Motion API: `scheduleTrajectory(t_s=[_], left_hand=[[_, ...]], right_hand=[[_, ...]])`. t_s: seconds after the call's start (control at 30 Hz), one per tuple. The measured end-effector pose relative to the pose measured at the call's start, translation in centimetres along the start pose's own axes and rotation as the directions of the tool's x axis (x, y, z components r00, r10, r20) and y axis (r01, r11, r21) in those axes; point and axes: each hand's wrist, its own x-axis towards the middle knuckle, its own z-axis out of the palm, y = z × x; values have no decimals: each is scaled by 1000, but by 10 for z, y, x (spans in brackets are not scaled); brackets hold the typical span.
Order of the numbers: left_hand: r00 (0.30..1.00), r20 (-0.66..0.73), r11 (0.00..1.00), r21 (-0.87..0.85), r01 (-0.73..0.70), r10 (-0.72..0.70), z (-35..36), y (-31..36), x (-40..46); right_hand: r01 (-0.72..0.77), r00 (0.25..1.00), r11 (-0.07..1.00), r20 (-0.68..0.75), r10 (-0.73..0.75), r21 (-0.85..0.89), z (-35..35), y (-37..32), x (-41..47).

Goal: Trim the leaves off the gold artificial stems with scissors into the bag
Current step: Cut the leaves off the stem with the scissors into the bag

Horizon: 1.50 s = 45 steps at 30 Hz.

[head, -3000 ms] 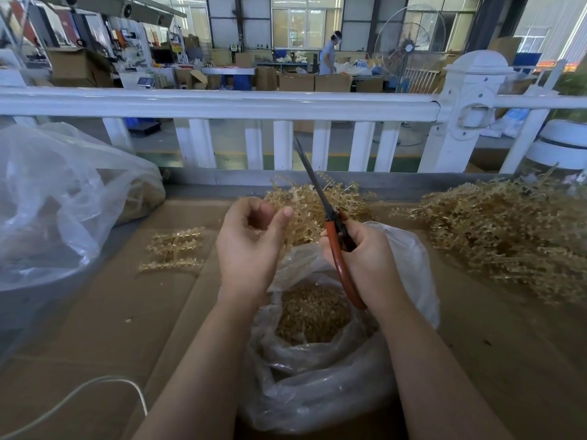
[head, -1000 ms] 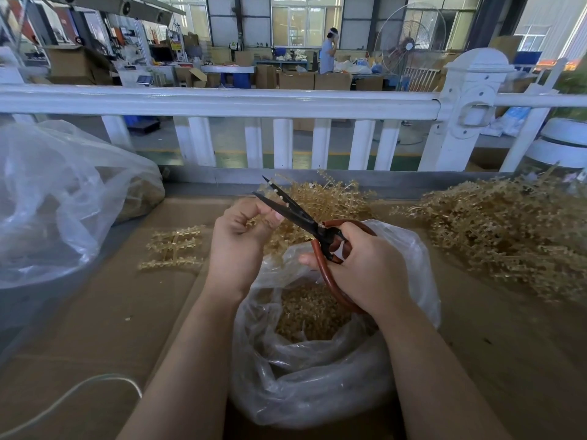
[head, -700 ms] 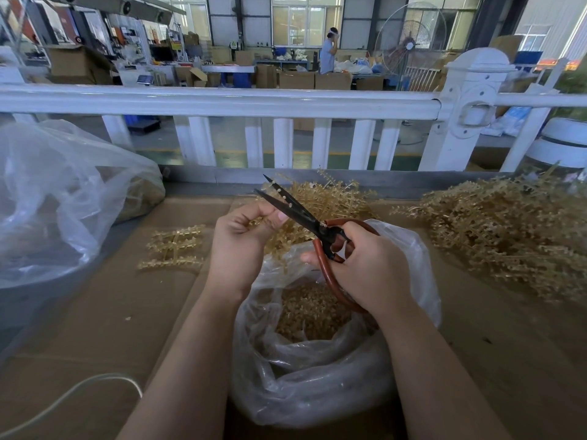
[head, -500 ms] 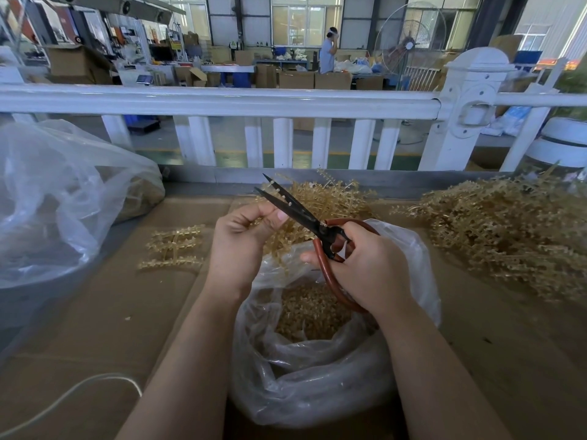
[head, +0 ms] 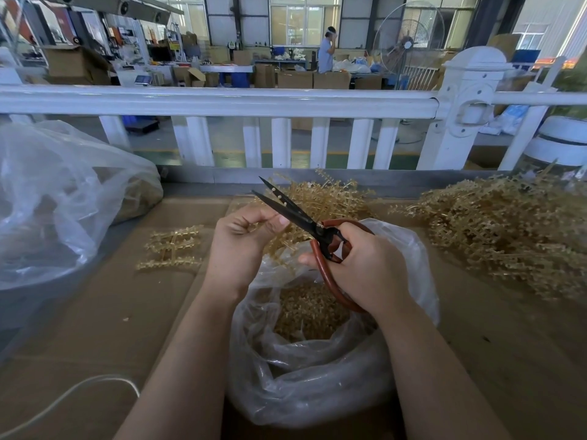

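My left hand (head: 236, 246) pinches a gold artificial stem (head: 281, 241) above the open clear plastic bag (head: 317, 369), which holds a heap of cut gold leaves (head: 305, 312). My right hand (head: 365, 268) grips the red-handled scissors (head: 305, 220); their black blades are parted and point up-left, right by my left fingertips. Most of the held stem is hidden behind my left hand.
A large pile of gold stems (head: 508, 230) lies at the right, a smaller pile (head: 320, 195) behind the bag. Trimmed stems (head: 173, 246) lie at the left on the cardboard-covered table (head: 95, 312). A big clear bag (head: 57, 198) fills the far left. A white fence (head: 222, 101) borders the back. A white cable (head: 63, 398) crosses the near left.
Three seconds ago the scissors stood upright with blades together; they have since tipped left and the blades opened at my left fingertips. Over the last second almost nothing has moved.
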Motion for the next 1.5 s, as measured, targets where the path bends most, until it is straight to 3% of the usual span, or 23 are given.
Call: scheduleTrajectory(t_s=[0.27, 0.43, 0.63, 0.93, 1.27, 1.5], left_hand=[[999, 36, 997, 77, -20, 17, 2, 0, 0], [999, 1, 994, -96, -42, 43, 2, 1, 1], [995, -64, 997, -15, -73, 72, 1, 2, -1], [999, -38, 992, -118, -31, 27, 2, 8, -2], [999, -11, 997, 76, -33, 34, 5, 1, 0], [998, 27, 998, -13, -55, 55, 6, 3, -2]], right_hand=[[0, 1000, 1000, -9, 0, 11, -3, -3, 0], [-27, 1000, 1000, 4, 27, 10, -3, -3, 0], [-26, 1000, 999, 8, 26, 28, -3, -2, 0], [-24, 1000, 999, 19, 23, 22, -1, 0, 0], [-18, 1000, 1000, 2, 18, 16, -4, -5, 0], [-16, 1000, 1000, -6, 16, 22, 0, -1, -1]])
